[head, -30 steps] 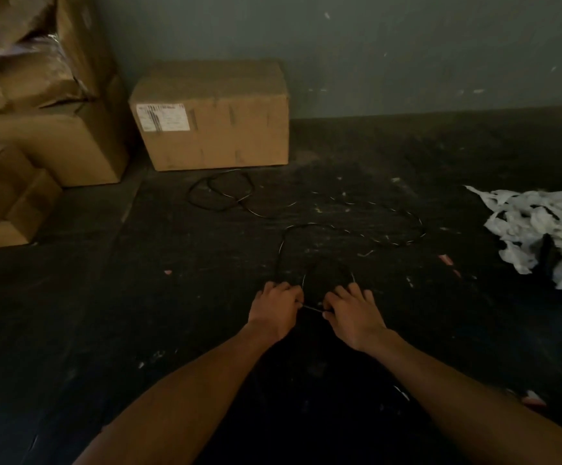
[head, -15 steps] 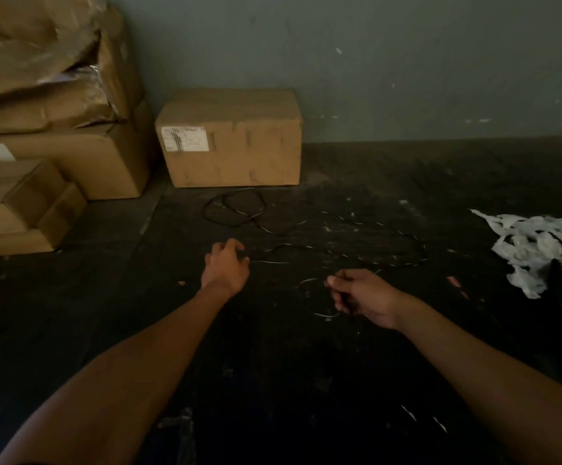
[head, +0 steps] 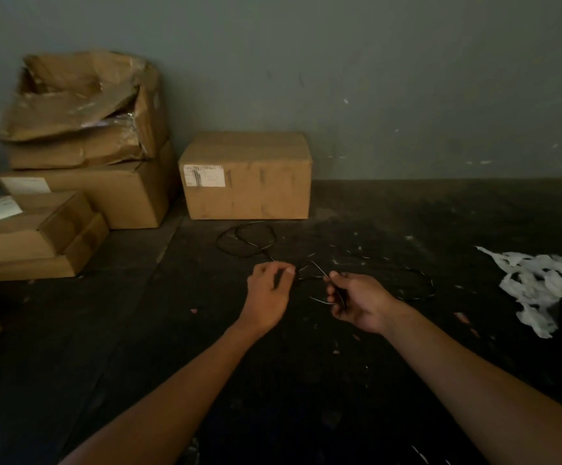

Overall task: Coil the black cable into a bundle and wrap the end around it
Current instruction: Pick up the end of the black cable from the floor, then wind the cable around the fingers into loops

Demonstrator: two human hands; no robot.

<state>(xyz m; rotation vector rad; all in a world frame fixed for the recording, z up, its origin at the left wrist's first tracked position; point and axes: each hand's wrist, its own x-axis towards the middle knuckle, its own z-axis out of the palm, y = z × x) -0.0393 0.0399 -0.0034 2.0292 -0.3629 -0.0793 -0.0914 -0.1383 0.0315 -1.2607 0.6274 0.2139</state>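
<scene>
While the right hand [head: 360, 302] grips a few gathered loops of the black cable [head: 316, 280], the left hand [head: 269, 290] pinches the next stretch between thumb and fingertips, probably to feed another turn into the bundle. Most of the cable lies loose on the dark floor [head: 306, 380] (a small coil rests just before the labelled cardboard box [head: 246, 176]). That box is closed; the torn carton [head: 81, 105] on the left stack gapes, its contents unclear.
</scene>
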